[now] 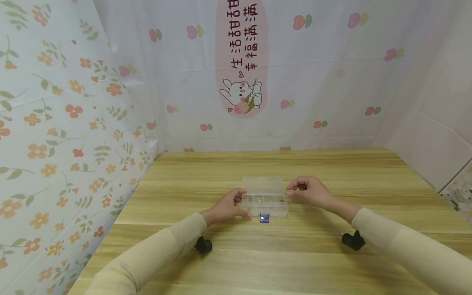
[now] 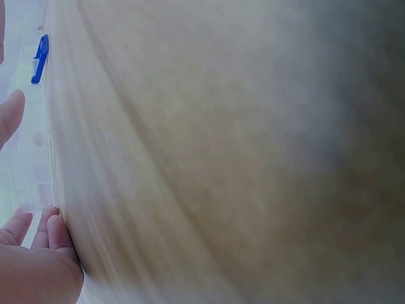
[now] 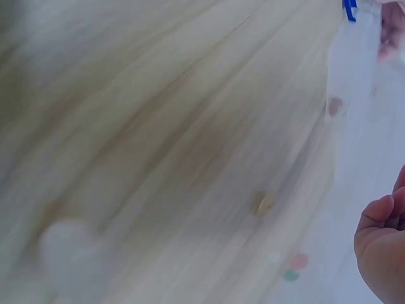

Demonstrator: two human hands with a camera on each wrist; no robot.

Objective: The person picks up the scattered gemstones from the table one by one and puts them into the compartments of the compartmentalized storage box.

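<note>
A clear plastic compartment box [image 1: 264,211] lies on the table with its lid [image 1: 262,185] raised at the far side. A blue latch [image 1: 264,218] hangs from its front edge. Small dark items show faintly in some compartments, too small to name. My left hand [image 1: 229,207] holds the box's left end, thumb along the front and fingers at the side; the left wrist view shows those fingers [image 2: 58,231] against the end wall. Just off the box's right end is my right hand [image 1: 309,191], fingers loosely bent, thumb and fingertips apart, nothing visible between them.
A small gold-coloured piece [image 3: 263,204] lies on the wooden table [image 1: 236,262] by the right hand. Black objects [image 1: 203,245] [image 1: 353,241] show under each sleeve. Patterned cloth [image 1: 313,82] hangs behind the table and at its sides.
</note>
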